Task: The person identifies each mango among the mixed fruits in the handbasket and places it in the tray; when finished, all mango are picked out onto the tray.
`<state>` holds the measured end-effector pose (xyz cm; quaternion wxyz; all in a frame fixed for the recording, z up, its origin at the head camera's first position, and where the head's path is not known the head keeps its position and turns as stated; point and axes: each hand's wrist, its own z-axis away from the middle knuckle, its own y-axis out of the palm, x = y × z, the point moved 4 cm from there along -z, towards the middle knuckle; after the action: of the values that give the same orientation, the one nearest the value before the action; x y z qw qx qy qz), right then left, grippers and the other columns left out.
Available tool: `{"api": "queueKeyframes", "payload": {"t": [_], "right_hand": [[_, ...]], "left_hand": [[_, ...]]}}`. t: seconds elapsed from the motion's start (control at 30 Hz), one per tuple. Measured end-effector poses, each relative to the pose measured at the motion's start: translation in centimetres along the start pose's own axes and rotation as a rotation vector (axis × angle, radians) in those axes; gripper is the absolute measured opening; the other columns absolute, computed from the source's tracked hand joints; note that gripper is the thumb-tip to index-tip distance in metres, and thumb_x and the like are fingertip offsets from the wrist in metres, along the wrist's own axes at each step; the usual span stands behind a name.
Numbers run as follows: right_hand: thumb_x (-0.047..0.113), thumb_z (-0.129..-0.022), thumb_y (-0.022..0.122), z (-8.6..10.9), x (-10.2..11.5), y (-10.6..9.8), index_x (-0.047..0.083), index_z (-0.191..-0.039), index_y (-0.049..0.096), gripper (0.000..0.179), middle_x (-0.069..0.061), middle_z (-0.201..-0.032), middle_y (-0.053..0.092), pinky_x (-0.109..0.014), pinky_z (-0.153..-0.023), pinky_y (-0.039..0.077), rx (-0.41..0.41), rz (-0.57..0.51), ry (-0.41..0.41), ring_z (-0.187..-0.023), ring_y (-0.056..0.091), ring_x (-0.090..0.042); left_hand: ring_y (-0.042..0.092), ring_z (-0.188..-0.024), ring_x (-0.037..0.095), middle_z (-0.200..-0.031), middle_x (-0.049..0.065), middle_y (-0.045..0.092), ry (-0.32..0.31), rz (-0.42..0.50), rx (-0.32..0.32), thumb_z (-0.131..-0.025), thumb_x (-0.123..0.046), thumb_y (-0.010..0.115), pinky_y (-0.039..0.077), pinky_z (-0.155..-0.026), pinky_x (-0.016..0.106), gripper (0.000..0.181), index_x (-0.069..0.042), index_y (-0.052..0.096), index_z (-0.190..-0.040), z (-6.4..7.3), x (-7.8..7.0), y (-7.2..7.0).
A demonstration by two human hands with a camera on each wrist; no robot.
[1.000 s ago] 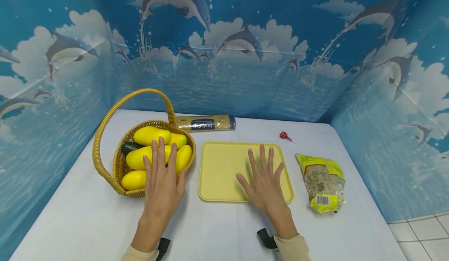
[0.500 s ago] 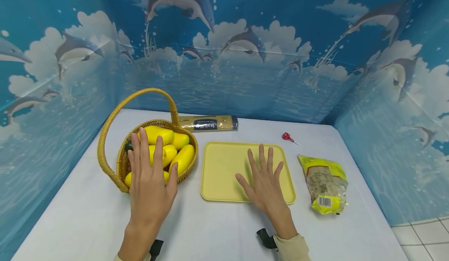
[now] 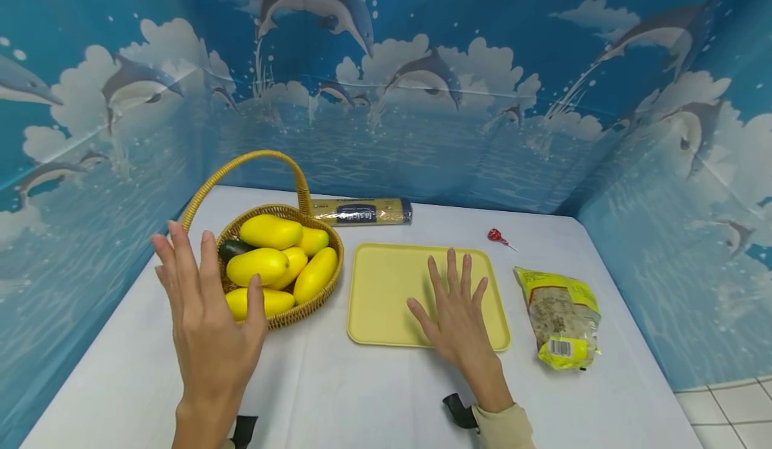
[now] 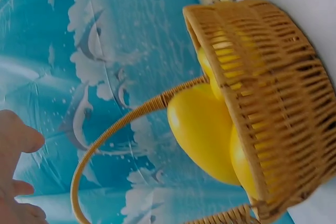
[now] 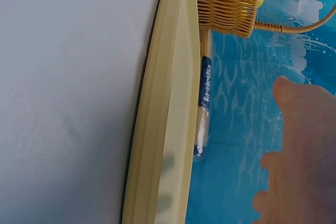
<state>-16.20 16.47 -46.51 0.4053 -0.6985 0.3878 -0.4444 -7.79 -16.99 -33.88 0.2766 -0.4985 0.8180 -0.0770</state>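
The left hand [image 3: 210,325] is hovering near-left of the wicker basket [image 3: 303,313] on the left, fingers slightly spread; the right hand [image 3: 456,318] is hovering above the yellow tray [image 3: 386,295], fingers wide apart. Yellow fruits [image 3: 271,232] are filling the basket, perhaps a dark green one [image 3: 232,250] too.

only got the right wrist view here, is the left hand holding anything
Observer: No, the left hand is raised near the wicker basket and holds nothing.
Operator: ok and what's on the far right of the table
Observer: The head view shows a clear-and-yellow plastic bag lying to the right of the yellow tray.
Operator: anything in that basket that isn't yellow
Observer: Yes, one dark green, fruit-like item, on the basket's left side in the head view.
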Motion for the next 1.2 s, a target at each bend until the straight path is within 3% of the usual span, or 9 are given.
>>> {"api": "queueKeyframes", "payload": {"t": [0.17,0.4,0.57,0.7,0.87,1.03,1.2], "right_hand": [[0.055,-0.104,0.063,0.0,0.0,0.0,0.011,-0.172,0.026,0.088,-0.022,-0.18,0.003,-0.088,-0.123,0.002,-0.002,0.006,0.001,-0.164,-0.004,-0.051],[0.053,-0.105,0.063,0.1,-0.1,0.1,0.011,-0.172,0.026,0.088,-0.023,-0.18,0.003,-0.088,-0.123,0.002,-0.002,-0.009,0.001,-0.164,-0.006,-0.05],[0.053,-0.105,0.063,0.2,-0.2,0.1,0.011,-0.172,0.026,0.088,-0.023,-0.18,0.003,-0.087,-0.123,0.002,-0.001,-0.017,0.002,-0.164,-0.006,-0.051],[0.052,-0.105,0.063,0.2,-0.2,0.2,0.01,-0.172,0.026,0.088,-0.022,-0.18,0.004,-0.087,-0.124,0.002,0.0,-0.022,-0.005,-0.165,-0.006,-0.049],[0.053,-0.105,0.063,0.0,-0.1,0.2,0.009,-0.172,0.025,0.089,-0.021,-0.18,0.005,-0.084,-0.126,0.008,0.002,-0.019,-0.027,-0.165,-0.001,-0.049],[0.056,-0.106,0.062,-0.5,0.4,-0.2,0.01,-0.174,0.013,0.096,-0.015,-0.182,0.0,-0.073,-0.132,0.016,0.088,-0.115,-0.035,-0.167,0.001,-0.041],[0.058,-0.106,0.063,-1.5,1.5,-1.4,0.011,-0.174,0.005,0.101,-0.01,-0.182,0.002,-0.062,-0.132,0.028,0.162,-0.236,-0.057,-0.166,0.016,-0.035]], "left_hand": [[0.011,-0.166,0.045,-0.178,0.022,0.02,-0.051,0.008,-0.023,-0.097,-0.01,0.067,0.01,-0.137,0.061,0.078,0.0,0.034,-0.167,0.2,1.3,-0.6],[0.012,-0.167,0.03,-0.182,0.006,0.009,-0.221,-0.06,0.153,-0.098,0.001,0.073,0.04,-0.121,0.06,0.094,-0.01,0.017,-0.173,1.8,2.9,-0.5],[0.016,-0.166,0.032,-0.181,0.008,0.009,-0.254,-0.031,0.154,-0.1,0.003,0.07,0.033,-0.129,0.051,0.095,-0.011,0.013,-0.174,2.4,3.5,-0.2],[0.026,-0.163,0.036,-0.179,0.018,0.018,-0.29,-0.021,0.149,-0.102,0.004,0.067,0.032,-0.13,0.05,0.092,-0.01,0.012,-0.174,2.8,4.3,-0.2],[0.049,-0.144,0.048,-0.16,0.034,0.036,-0.335,-0.038,0.167,-0.101,0.01,0.065,0.05,-0.11,0.065,0.093,-0.01,0.011,-0.174,3.4,5.2,-0.1],[0.06,-0.116,0.054,-0.147,0.038,0.043,-0.367,-0.034,0.203,-0.098,0.016,0.065,0.058,-0.093,0.072,0.101,-0.014,0.006,-0.175,4.1,6.0,0.2],[0.052,-0.14,0.053,-0.166,0.03,0.035,-0.405,-0.009,0.22,-0.098,0.015,0.065,0.051,-0.105,0.071,0.104,-0.018,0.002,-0.175,4.7,7.0,0.4]]}}
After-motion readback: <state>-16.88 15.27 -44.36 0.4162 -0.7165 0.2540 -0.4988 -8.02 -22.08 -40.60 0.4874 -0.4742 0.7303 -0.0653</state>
